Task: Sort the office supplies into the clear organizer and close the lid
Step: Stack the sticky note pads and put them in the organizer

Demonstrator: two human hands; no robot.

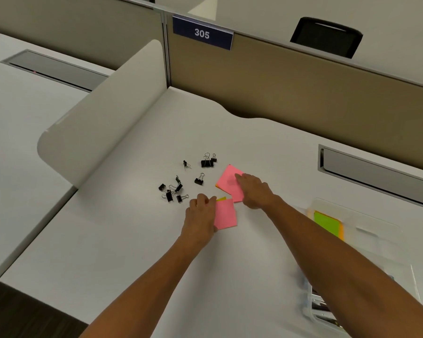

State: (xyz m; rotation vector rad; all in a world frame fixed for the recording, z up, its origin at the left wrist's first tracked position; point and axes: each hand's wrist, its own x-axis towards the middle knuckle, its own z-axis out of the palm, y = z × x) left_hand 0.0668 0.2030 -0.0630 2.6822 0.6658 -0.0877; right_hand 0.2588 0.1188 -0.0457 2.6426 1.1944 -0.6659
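Observation:
Two stacks of pink sticky notes lie on the white desk. My left hand (200, 212) grips the left edge of the nearer pink stack (226, 214), which has a yellow sheet peeking out at its top. My right hand (253, 189) rests flat on the farther pink stack (228, 181), fingers spread. Several black binder clips (174, 190) lie scattered to the left, with a larger clip (206, 162) farther back. The clear organizer (359, 230) sits at the right, partly under my right forearm, with green and orange notes (327, 223) in one compartment.
A curved white divider (103, 113) bounds the desk on the left. A tan partition with a "305" sign (202, 33) runs along the back. A grey cable tray slot (376, 172) is set into the desk at right. The desk's front edge (47, 301) meets dark floor.

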